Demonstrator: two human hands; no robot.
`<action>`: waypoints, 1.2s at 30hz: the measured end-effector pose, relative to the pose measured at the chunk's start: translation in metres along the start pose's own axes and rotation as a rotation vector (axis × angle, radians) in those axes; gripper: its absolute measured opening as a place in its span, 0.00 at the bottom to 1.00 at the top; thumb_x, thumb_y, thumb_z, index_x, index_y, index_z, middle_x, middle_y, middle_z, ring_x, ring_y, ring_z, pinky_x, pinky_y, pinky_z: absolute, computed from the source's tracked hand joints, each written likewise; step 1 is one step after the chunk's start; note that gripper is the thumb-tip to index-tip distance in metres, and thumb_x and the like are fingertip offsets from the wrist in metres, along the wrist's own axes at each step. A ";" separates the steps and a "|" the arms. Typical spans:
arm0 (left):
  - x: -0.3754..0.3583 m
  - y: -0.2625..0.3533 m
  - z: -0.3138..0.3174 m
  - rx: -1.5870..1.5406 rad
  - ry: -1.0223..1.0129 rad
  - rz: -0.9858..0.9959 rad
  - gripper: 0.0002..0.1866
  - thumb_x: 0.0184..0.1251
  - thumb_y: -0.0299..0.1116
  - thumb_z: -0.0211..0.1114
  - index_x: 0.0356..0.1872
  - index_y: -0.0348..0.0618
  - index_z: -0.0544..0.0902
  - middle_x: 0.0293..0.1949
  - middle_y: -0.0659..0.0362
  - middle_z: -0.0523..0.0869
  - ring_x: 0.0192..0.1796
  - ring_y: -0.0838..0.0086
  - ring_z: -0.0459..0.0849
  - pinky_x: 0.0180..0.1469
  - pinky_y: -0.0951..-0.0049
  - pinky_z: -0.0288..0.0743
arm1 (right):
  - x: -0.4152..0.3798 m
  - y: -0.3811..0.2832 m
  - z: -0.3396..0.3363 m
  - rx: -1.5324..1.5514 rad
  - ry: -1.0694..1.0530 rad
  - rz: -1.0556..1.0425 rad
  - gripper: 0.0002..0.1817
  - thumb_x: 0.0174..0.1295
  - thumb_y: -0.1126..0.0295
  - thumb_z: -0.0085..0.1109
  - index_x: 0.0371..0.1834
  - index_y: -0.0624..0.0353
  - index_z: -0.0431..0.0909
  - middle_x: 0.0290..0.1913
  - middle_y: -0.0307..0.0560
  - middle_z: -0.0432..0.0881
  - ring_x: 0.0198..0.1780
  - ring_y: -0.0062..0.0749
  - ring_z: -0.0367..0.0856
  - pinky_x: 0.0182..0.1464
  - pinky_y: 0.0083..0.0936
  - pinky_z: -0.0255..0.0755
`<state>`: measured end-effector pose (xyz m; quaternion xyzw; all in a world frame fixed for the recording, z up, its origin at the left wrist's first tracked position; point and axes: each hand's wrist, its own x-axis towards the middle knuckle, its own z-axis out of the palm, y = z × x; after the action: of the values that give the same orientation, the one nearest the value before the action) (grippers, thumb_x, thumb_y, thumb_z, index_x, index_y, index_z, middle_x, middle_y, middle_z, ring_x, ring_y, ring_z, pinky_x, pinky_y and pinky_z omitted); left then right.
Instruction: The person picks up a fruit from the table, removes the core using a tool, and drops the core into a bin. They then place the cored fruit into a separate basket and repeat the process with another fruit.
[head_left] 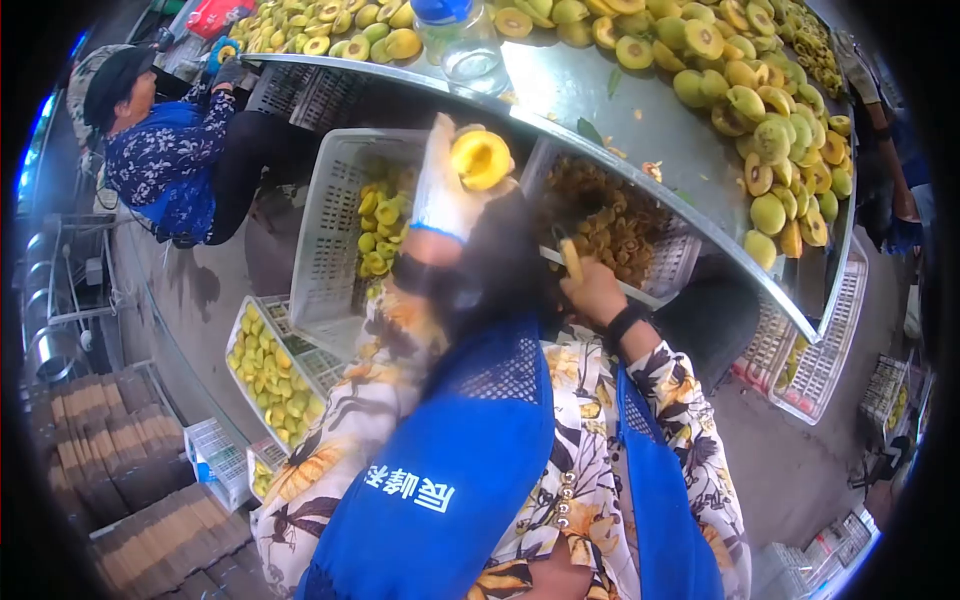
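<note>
In my left hand (440,190), which wears a white glove with a blue cuff edge, is a yellow peach half (481,160), its cut face up with a hollow in the middle. My bare right hand (597,292) is closed around a small tool with a yellowish handle (571,260); its working end is blurred. Below the left hand stands a white crate (312,215) with yellow-green peach halves (378,225) inside. Under the right hand, another crate (678,262) holds brown pits and scraps (600,215).
A metal table (570,85) curves across the front, bearing heaps of halved peaches (770,140) and a clear jar with a blue lid (470,55). Another person (165,150) sits at the left. Fruit-filled crates (275,375) stand on the floor, with more crates (825,350) at right.
</note>
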<state>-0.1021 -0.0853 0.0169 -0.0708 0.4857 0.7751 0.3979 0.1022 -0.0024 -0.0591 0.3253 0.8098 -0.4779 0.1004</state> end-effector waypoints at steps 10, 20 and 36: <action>-0.004 -0.055 0.025 0.059 -0.143 0.055 0.17 0.68 0.43 0.55 0.42 0.38 0.78 0.36 0.57 0.80 0.36 0.75 0.79 0.38 0.77 0.75 | -0.014 -0.048 -0.010 0.331 0.303 -0.271 0.14 0.57 0.66 0.55 0.40 0.65 0.70 0.19 0.43 0.75 0.13 0.22 0.70 0.16 0.21 0.65; -0.009 -0.067 0.034 0.337 -0.121 0.158 0.21 0.69 0.49 0.49 0.41 0.38 0.77 0.33 0.56 0.81 0.32 0.75 0.79 0.33 0.79 0.75 | -0.014 -0.057 -0.003 0.578 0.115 -0.047 0.11 0.57 0.68 0.50 0.38 0.65 0.68 0.17 0.41 0.71 0.10 0.21 0.67 0.12 0.20 0.61; 0.003 0.004 -0.025 -0.041 -0.231 -0.050 0.27 0.67 0.57 0.44 0.42 0.42 0.77 0.34 0.48 0.82 0.32 0.62 0.82 0.33 0.71 0.79 | -0.019 -0.024 -0.061 0.330 -0.292 -0.248 0.13 0.51 0.64 0.54 0.32 0.63 0.76 0.30 0.54 0.80 0.35 0.41 0.79 0.40 0.32 0.71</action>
<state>-0.1132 -0.1049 0.0051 -0.0012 0.4190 0.7777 0.4687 0.1109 0.0323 -0.0009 0.1631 0.7312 -0.6544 0.1024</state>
